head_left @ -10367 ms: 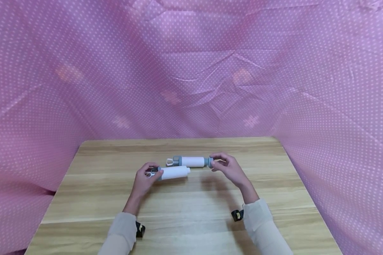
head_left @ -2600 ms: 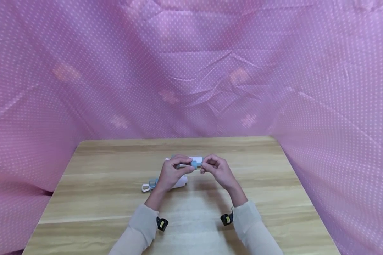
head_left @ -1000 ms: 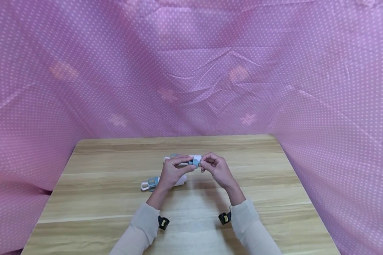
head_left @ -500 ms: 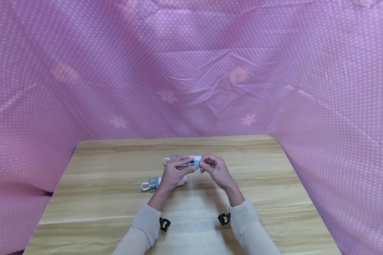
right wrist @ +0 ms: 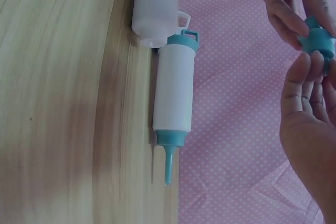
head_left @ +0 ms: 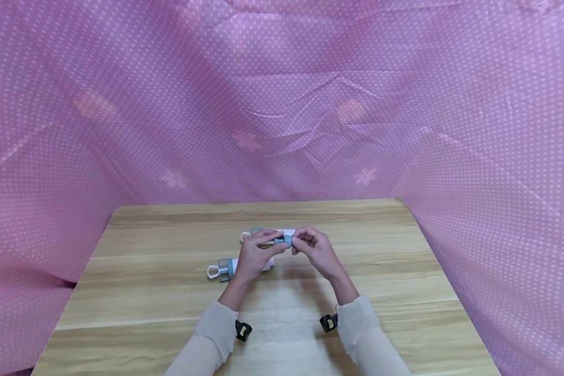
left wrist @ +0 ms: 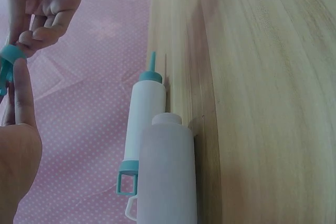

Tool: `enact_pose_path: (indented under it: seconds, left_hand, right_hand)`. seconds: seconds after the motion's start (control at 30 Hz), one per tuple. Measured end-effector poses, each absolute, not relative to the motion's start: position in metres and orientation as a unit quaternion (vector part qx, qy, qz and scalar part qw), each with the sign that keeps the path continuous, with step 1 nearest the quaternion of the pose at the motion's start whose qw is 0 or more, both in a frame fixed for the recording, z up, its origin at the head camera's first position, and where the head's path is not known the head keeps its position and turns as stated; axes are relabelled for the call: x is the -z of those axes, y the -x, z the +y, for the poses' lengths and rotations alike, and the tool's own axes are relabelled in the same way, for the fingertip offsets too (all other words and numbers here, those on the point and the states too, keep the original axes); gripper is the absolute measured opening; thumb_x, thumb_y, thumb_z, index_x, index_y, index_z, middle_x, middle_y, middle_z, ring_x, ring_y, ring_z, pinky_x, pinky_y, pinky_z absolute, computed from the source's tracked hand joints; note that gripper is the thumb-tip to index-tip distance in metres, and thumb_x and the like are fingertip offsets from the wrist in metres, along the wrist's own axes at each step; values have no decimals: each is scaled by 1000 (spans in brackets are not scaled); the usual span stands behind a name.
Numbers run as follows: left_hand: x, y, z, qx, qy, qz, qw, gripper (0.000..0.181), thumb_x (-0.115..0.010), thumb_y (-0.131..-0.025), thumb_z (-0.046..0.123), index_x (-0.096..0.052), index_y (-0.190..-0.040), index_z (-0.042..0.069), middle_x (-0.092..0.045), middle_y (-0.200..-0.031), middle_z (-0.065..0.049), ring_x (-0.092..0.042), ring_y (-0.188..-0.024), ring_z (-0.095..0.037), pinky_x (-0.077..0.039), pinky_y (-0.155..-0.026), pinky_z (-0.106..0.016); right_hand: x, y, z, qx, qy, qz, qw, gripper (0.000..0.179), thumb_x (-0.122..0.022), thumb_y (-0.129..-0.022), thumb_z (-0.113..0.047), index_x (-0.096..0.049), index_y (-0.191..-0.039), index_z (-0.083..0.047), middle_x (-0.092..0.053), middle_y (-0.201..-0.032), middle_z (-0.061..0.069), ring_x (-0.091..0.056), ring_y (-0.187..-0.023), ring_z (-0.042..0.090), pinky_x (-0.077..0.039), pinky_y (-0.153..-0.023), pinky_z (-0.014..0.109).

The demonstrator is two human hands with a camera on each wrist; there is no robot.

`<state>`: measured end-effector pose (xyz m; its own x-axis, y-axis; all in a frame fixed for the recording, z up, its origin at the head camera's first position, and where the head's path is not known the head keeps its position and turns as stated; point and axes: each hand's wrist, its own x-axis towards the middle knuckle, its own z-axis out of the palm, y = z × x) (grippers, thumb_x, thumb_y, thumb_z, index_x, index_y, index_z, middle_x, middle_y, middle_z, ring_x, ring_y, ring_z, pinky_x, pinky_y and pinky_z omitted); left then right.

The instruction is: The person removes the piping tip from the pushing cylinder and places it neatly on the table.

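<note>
My left hand (head_left: 256, 256) holds a teal ring cap (head_left: 288, 240) between thumb and fingers, above the table. My right hand (head_left: 316, 251) meets it from the right and pinches a thin teal piece (right wrist: 326, 67) at the cap, mostly hidden by the fingers. Below lie two white piping syringes. The far syringe (right wrist: 174, 87) wears a teal cap with a slim teal nozzle (right wrist: 168, 166). Nearer me, the other syringe (left wrist: 167, 169) ends in a bare white neck (left wrist: 167, 118); its teal collar and white pull handle (head_left: 213, 271) show left of my left wrist.
A wood-grain table (head_left: 357, 271) carries both syringes. Pink dotted cloth (head_left: 282, 130) hangs around its back and sides. Black wrist cameras sit on both sleeves.
About ten seconds ago my left hand held the near syringe, which now lies on the table. Within the last second the hands drift slightly left, and less of the thin piece shows between them.
</note>
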<state>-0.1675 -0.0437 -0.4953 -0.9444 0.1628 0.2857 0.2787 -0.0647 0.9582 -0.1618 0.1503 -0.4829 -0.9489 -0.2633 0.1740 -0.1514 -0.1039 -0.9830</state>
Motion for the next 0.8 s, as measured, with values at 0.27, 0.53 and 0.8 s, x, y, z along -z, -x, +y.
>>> enact_pose_path:
  seconds: [0.27, 0.53, 0.8]
  left_hand:
    - [496, 167, -45, 713, 147, -684, 54, 31, -84, -82, 3, -75, -111, -2, -69, -117, -18, -66, -107, -27, -59, -86, -35]
    - [499, 167, -42, 689, 163, -702, 72, 32, -85, -82, 11, -77, -113, 5, -72, -116, -10, -65, -109, -26, -56, -90, -52]
    - [498, 166, -38, 703, 151, -692, 58, 34, -86, -82, 14, -77, -112, 4, -70, -117, -10, -61, -112, -26, -59, -87, -33]
  right_hand:
    - [482, 161, 151, 699, 153, 696, 55, 31, -59, -103, -9, -57, -129, 7, -62, -114, 19, -68, -89, 21, -60, -81, 38]
    - [485, 161, 152, 705, 195, 679, 68, 34, -57, -104, -11, -55, -133, 7, -55, -131, 23, -69, -98, 23, -59, -87, 42]
    - [485, 161, 154, 701, 183, 687, 50, 30, -61, -102, -7, -59, -127, 9, -61, -124, 23, -69, -95, 19, -60, -84, 41]
